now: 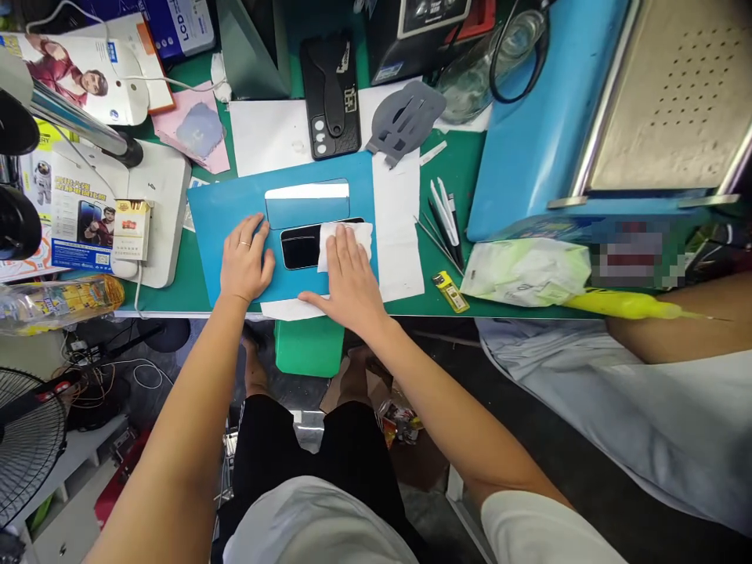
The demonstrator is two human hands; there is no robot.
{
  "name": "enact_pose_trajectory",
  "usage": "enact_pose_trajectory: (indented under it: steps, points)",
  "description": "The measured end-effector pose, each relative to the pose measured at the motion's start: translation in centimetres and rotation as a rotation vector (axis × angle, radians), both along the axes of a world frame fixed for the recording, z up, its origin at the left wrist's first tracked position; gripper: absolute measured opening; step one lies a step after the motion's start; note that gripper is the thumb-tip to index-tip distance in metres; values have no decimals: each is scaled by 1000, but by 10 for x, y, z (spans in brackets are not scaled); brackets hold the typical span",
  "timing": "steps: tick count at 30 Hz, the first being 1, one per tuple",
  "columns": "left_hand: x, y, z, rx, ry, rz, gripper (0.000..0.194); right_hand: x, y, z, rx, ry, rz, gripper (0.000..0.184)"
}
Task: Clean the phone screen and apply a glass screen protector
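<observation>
1. In the head view, the phone [301,247] lies face up on the blue mat [228,200] over the bench [186,270], its right part under the white cloth [365,235].
2. The right hand [352,283] lies over the cloth. Its fingers are extended and close together, the thumb out to the side; they press the cloth flat and grasp nothing.
3. For even contact, the cloth is best kept smooth beneath the fingertips, with light, level pressure; a bunched fold or a hard push at the edge could make the phone slide.
4. The left hand [244,258] rests palm down on the mat, left of the phone, its fingers slightly spread and holding nothing. Whether a fingertip touches the thin panel [307,207] beside it cannot be told.
5. That panel lies just beyond the phone, so short, controlled strokes would avoid catching its near edge.
</observation>
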State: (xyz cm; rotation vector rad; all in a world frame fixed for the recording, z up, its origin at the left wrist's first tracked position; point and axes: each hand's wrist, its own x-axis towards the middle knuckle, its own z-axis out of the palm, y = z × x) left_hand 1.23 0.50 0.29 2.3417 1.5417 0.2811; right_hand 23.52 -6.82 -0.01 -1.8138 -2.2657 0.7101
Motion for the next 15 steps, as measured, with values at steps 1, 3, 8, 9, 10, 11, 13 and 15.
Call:
enact_pose_trajectory:
  steps: [1,3,8,9,10,11,13,15]
  points:
    - [0,0,0,1,0,-4,49,1,1,-1,4,-4,-10,113]
    - [0,-1,-1,5,0,-6,49,-4,6,0,10,-4,18,116]
    - [-2,-2,-3,-7,-15,-3,50,-36,7,5,24,34,144,116]
    - [-2,-3,-4,-10,-18,-3,50,-41,3,6,31,42,155,115]
    - [-2,-3,-4,-12,-20,-4,50,-43,-1,7,37,49,165,114]
    - [-2,-3,-4,-11,-19,-2,50,-43,-5,7,40,56,173,112]
    - [-3,-3,-3,-8,-16,3,50,-36,-10,6,33,66,172,110]
    - [-3,-3,-2,-9,-14,6,50,-24,-7,4,22,66,140,108]
